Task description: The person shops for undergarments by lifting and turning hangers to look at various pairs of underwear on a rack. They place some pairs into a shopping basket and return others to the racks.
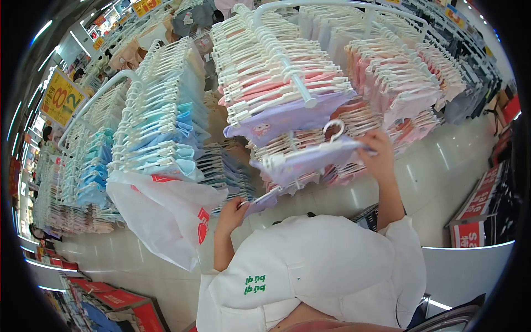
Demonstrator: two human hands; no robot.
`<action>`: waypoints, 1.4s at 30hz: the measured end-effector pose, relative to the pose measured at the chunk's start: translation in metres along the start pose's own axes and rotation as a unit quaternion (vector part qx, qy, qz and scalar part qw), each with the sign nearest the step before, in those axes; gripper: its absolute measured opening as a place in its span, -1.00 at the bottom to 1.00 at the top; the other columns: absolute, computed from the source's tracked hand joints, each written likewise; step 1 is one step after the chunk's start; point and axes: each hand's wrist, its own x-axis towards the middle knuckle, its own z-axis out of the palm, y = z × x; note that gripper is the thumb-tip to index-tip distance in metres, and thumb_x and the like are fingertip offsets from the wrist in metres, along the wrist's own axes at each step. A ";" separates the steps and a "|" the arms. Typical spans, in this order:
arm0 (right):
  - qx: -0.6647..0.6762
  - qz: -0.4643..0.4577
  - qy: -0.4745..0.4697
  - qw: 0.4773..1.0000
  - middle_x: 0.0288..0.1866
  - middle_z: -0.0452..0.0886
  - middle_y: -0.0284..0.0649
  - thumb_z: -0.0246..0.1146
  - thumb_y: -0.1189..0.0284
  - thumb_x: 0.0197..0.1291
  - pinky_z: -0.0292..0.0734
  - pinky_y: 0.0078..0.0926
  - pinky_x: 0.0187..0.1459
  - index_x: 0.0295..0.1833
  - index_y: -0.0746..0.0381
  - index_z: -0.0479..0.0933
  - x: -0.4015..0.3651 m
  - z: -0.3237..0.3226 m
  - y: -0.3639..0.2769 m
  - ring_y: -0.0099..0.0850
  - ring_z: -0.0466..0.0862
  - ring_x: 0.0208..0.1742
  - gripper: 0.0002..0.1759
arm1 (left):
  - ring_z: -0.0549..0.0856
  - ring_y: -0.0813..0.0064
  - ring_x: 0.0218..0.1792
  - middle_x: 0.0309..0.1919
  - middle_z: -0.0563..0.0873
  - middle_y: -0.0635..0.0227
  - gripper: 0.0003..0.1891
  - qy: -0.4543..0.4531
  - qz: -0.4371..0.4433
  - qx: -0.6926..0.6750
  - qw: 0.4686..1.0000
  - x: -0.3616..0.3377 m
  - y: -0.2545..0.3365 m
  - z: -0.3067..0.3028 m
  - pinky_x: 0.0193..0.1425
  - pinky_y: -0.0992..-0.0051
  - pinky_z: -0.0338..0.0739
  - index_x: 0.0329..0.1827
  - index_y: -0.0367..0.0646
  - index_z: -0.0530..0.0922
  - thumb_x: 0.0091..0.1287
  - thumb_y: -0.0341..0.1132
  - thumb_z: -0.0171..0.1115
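1. A shopper's right hand (379, 155) closes its fingers (371, 145) over one end of a white hanger (310, 156). The hanger's hook (333, 130) stands free just beyond the knuckles, clear of any rail.
2. The left hand (232, 213) pinches fingers and thumb together on the lower hem of the lavender garment (301, 166) that hangs from that hanger. The cloth stretches between the two hands (the hem end sits lower in view).
3. Just beside the left wrist, on its outer side, hangs a white plastic bag (166, 216) with red print. Whether it hangs from the arm cannot be told.
4. Past the fingertips of both hands, a display rack (298, 83) carries tight rows of pink, lavender and white clothes on white hangers. More rows of blue clothes (160, 127) stand beyond the left hand.
5. Well away from the right hand, red price signs (475, 213) lean on the pale tiled floor (431, 171). A yellow sign (61, 99) hangs far off past the left hand.
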 end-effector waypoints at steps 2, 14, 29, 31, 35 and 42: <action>-0.005 -0.037 0.068 0.997 -0.37 0.53 -0.24 0.35 0.60 -0.27 0.46 -0.42 -0.24 -0.30 0.22 0.64 0.024 -0.015 0.003 -0.30 0.56 -0.27 -0.73 | 0.55 0.26 -0.53 -0.55 0.58 0.14 -0.79 0.026 0.013 0.051 0.998 -0.010 0.022 -0.002 -0.41 0.33 0.38 -0.33 -0.24 0.52 0.21 -0.24 0.20; 0.024 -0.149 0.062 0.987 -0.32 0.54 -0.26 0.35 0.54 -0.18 0.47 -0.45 -0.24 -0.28 0.20 0.65 0.109 -0.004 -0.008 -0.34 0.56 -0.24 -0.78 | 0.54 0.29 -0.52 -0.54 0.56 0.16 -0.88 0.050 0.061 0.006 0.997 -0.059 0.080 0.014 -0.43 0.42 0.37 -0.32 -0.29 0.52 0.23 -0.39 0.18; -0.023 -0.232 0.101 0.967 0.01 0.49 -0.14 0.35 0.46 -0.19 0.29 -0.10 0.11 0.07 0.19 0.50 0.077 -0.004 -0.029 -0.08 0.46 0.05 -0.44 | 0.60 0.27 -0.43 -0.40 0.63 0.22 -0.85 0.099 0.249 0.053 0.962 -0.069 0.147 -0.006 -0.36 0.43 0.46 -0.21 -0.24 0.62 0.15 -0.47 0.24; 0.086 -0.230 0.010 0.969 0.00 0.50 -0.13 0.36 0.39 -0.14 0.31 -0.16 0.11 0.07 0.19 0.49 0.048 -0.008 -0.034 -0.11 0.48 0.05 -0.46 | 0.60 0.27 -0.42 -0.41 0.62 0.22 -0.85 0.099 0.265 0.070 0.956 -0.059 0.168 -0.010 -0.37 0.43 0.46 -0.22 -0.23 0.62 0.14 -0.47 0.24; 0.174 -0.230 -0.203 0.936 -0.03 0.53 -0.12 0.34 0.32 -0.04 0.40 -0.26 0.01 0.03 0.19 0.52 0.011 -0.001 -0.043 -0.16 0.52 -0.01 -0.54 | 0.62 0.32 -0.45 -0.42 0.63 0.23 -0.82 0.108 0.334 0.089 0.932 -0.036 0.207 -0.011 -0.39 0.48 0.47 -0.22 -0.20 0.64 0.10 -0.51 0.27; 0.170 -0.170 -0.139 0.961 -0.36 0.61 -0.20 0.28 0.42 0.04 0.47 -0.32 -0.24 -0.20 0.22 0.61 0.010 -0.001 -0.024 -0.20 0.58 -0.31 -0.81 | 0.61 0.31 -0.44 -0.46 0.61 0.25 -0.81 0.143 0.404 0.117 0.896 0.015 0.260 -0.016 -0.36 0.46 0.47 -0.22 -0.22 0.63 0.08 -0.47 0.31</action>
